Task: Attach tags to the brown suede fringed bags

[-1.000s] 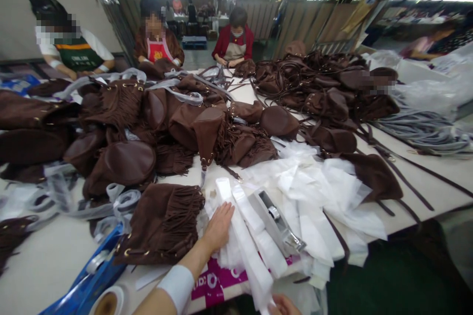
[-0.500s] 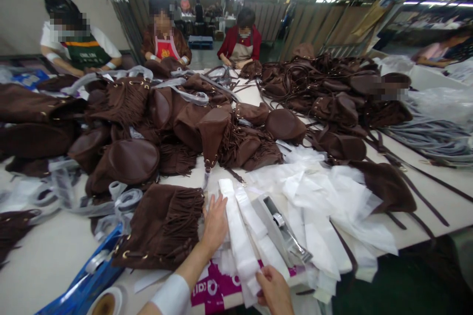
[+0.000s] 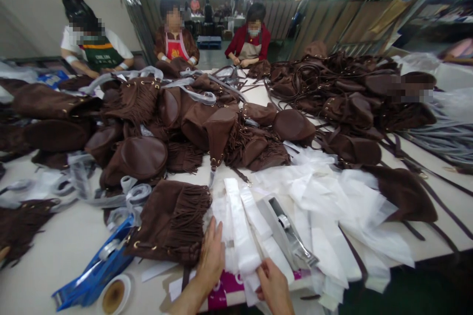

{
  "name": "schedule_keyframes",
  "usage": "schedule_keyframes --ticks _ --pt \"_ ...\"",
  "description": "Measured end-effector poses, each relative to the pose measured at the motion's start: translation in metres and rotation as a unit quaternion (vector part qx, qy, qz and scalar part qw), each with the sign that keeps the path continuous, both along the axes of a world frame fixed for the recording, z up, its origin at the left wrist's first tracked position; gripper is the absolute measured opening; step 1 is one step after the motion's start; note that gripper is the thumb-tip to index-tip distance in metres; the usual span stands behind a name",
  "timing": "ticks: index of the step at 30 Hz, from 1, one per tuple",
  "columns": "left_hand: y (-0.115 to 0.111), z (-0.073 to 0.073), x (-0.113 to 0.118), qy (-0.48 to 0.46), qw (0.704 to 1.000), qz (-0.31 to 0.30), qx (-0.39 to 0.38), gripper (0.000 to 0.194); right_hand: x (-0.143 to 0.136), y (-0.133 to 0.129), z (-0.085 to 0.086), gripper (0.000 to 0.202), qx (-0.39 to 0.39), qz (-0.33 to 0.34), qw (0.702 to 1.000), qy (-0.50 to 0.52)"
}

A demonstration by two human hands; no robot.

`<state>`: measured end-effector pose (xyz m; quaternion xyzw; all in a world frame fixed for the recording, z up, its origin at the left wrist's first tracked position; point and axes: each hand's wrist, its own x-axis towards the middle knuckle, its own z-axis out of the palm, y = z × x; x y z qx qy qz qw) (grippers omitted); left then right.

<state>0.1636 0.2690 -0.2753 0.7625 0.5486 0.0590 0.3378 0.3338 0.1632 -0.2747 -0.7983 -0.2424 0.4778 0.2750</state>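
My left hand [image 3: 212, 251] lies with fingers stretched out along the right side of a brown suede fringed bag [image 3: 168, 221] with gold eyelets. Its fingertips rest between the bag and a pile of thin white plastic strips. My right hand [image 3: 273, 283] is closed in a pinch on the near end of a long white plastic strip [image 3: 241, 226]. Right of that strip sits a grey tape dispenser [image 3: 286, 229] with a metal cutter, lying among the plastic. Purple printed plastic [image 3: 218, 291] shows under the strips, partly covered by my hands.
A blue tape dispenser [image 3: 96, 266] and a tape roll [image 3: 114, 295] lie at the near left. Brown bags [image 3: 144, 157] are heaped across the table, and crumpled white plastic sheets [image 3: 340, 192] spread at right. Several co-workers sit opposite, one in a red top [image 3: 236, 42].
My left hand has drawn back towards me, from the strips' far end to beside the bag's lower edge. My right hand keeps its pinch on the strip. The view has swung slightly left.
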Motion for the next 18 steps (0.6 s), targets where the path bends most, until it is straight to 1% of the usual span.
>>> schedule_keyframes --ticks 2,3,4,6,8,10,11,13,15,17,18 --pt "0.007 0.003 0.007 0.021 0.997 0.073 -0.001 0.06 0.006 -0.013 -0.005 0.021 0.014 0.07 0.996 -0.048" --pt "0.011 0.004 0.012 0.035 0.994 0.102 -0.007 0.059 0.008 -0.02 -0.009 0.025 0.023 0.107 0.989 -0.095" --pt "0.015 0.006 0.016 0.047 0.991 0.125 -0.013 0.056 0.009 -0.026 -0.014 0.034 0.031 0.139 0.978 -0.154" --pt "0.024 0.008 0.023 0.059 0.987 0.151 -0.022 0.046 0.009 -0.037 -0.022 0.052 0.041 0.173 0.946 -0.27" --pt "0.033 0.01 0.028 0.057 0.984 0.165 -0.027 0.033 0.004 -0.042 -0.029 0.058 0.069 0.199 0.913 -0.348" --pt "0.04 0.011 0.031 0.057 0.982 0.175 -0.035 0.021 -0.004 -0.042 -0.036 0.058 0.125 0.254 0.881 -0.378" --pt "0.042 0.011 0.031 0.057 0.982 0.178 -0.038 0.019 -0.009 -0.04 -0.04 0.058 0.152 0.284 0.867 -0.381" --pt "0.041 0.011 0.032 0.061 0.98 0.183 -0.038 0.023 -0.018 -0.034 -0.049 0.06 0.179 0.333 0.845 -0.379" --pt "0.038 0.011 0.033 0.066 0.98 0.186 -0.035 0.036 -0.023 -0.023 -0.057 0.063 0.179 0.357 0.832 -0.385" --pt "0.035 0.011 0.034 0.072 0.979 0.187 -0.036 0.051 -0.022 -0.007 -0.06 0.067 0.176 0.371 0.822 -0.394" --pt "0.034 0.01 0.034 0.075 0.979 0.187 -0.039 0.056 -0.02 0.004 -0.059 0.069 0.179 0.38 0.819 -0.392"
